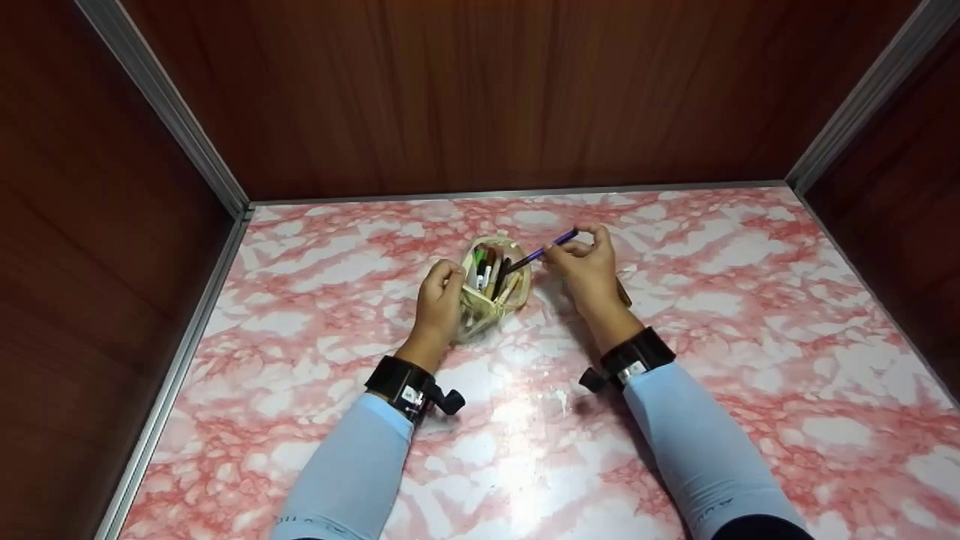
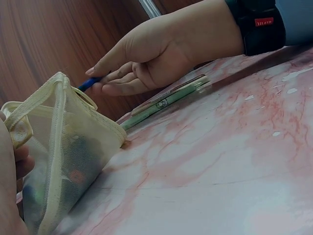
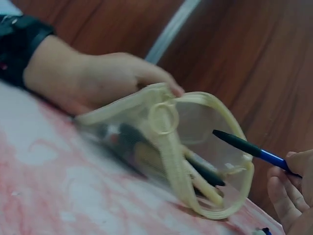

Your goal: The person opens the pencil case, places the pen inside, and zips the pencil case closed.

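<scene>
My left hand point(image 1: 440, 296) grips the side of a pale yellow mesh pencil pouch point(image 1: 480, 319). Its zipped mouth gapes, and several pens and markers point(image 1: 491, 274) stand inside. Between thumb and fingers of my right hand point(image 1: 589, 270) is a blue-purple pen point(image 1: 551, 247) with a dark front end. That pen point(image 3: 254, 152) slants over the pouch's opening in the right wrist view, dark end toward the mesh. A round ring pull point(image 3: 163, 118) hangs at the zip. Seen from the left wrist, the pouch point(image 2: 83, 152) hides most of the pen.
A green pen-like stick point(image 2: 166, 104) lies on the pink-and-white marbled table point(image 1: 517, 450) beyond the pouch, with a thin brownish one alongside. Dark wood-look panels point(image 1: 480, 97) with metal edging enclose the table at the back and both sides.
</scene>
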Tool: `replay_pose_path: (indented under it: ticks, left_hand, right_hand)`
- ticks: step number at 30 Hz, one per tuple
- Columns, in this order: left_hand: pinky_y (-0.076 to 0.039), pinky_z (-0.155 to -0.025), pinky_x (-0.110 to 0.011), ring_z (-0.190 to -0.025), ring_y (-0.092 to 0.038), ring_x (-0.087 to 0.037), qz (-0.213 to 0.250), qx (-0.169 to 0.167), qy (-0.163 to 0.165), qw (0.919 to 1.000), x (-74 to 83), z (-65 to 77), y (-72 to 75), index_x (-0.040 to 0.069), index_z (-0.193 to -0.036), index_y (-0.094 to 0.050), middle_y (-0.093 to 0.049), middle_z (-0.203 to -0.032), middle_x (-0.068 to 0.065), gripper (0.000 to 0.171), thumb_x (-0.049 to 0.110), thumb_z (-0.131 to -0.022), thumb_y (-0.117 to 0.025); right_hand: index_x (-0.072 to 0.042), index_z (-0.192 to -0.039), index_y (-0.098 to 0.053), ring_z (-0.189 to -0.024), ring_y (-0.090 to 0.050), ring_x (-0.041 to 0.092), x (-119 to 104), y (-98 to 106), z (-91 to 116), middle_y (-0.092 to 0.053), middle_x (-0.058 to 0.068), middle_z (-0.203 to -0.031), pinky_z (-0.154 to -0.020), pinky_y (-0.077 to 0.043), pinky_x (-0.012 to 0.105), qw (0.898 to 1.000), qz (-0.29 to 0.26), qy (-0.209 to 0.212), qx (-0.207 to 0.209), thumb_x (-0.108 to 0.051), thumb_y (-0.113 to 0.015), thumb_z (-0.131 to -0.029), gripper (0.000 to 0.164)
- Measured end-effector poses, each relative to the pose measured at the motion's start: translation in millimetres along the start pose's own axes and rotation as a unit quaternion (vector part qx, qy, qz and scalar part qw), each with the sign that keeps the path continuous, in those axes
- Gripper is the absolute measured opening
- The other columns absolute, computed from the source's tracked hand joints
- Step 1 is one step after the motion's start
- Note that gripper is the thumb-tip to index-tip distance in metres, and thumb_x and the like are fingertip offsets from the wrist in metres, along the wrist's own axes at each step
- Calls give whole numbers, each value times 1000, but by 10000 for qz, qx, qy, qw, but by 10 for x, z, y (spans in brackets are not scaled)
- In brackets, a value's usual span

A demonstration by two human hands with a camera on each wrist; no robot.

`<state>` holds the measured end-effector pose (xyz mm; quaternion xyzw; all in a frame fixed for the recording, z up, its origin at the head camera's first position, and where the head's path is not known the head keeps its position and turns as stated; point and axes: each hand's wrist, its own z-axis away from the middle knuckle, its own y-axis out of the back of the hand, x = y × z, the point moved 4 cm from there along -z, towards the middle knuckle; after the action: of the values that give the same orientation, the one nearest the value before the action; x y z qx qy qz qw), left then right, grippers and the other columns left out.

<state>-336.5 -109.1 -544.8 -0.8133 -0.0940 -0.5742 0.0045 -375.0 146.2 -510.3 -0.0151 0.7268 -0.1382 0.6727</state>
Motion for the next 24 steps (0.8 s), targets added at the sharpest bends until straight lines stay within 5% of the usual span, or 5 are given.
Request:
replay_pose_path:
  ticks: [4, 9, 10, 17, 24]
  left_hand:
    - [-45, -82, -29, -90, -53, -17, 58, -18, 44, 10000, -68, -28, -7, 2, -95, -64, -55, -94, -2, 22, 13, -113, -56]
    - [-47, -82, -28, -89, -55, -14, 145, 33, -76, 9999, -73, -27, -1, 2, -95, -66, -57, -93, -2, 22, 14, -112, -57]
    - [-46, -80, -28, -86, -54, -15, 144, 45, -22, 9999, 24, 11, 5, 1, -96, -66, -56, -92, -2, 20, 11, -111, -56]
    - [-45, -73, -25, -76, -51, -10, 348, 112, -120, 9993, -52, -10, 8, 4, -98, -67, -56, -90, 2, 20, 14, -112, -58]
    - [-44, -71, -25, -74, -49, -9, 392, 61, -9, 9992, 83, 29, -6, -6, -102, -64, -55, -94, 1, 20, 8, -113, -55]
  right_hand:
    - [2, -147, -49, -70, -78, 10, 29, -84, 57, -78, 0, -87, -72, -67, 27, 9978, 627, 12, -219, 8, -87, -91, 68]
    - [2, -138, -58, -75, -79, 10, 96, -206, 115, -80, -1, -86, -75, -69, 29, 9955, 757, -158, -556, 11, -89, -86, 61]
    - [4, -139, -60, -78, -79, 9, 107, -228, 128, -81, -2, -88, -77, -69, 28, 9946, 786, -173, -652, 11, -89, -86, 61]
    - [0, -156, -65, -87, -80, 10, 155, -292, 185, -83, 20, -120, -83, -69, 26, 9823, 1464, -177, -1160, 2, -81, -99, 59]
    - [-3, -159, -61, -87, -79, 18, 164, -317, 200, -77, 30, -134, -80, -69, 30, 9720, 1919, -114, -1348, -1, -71, -107, 53]
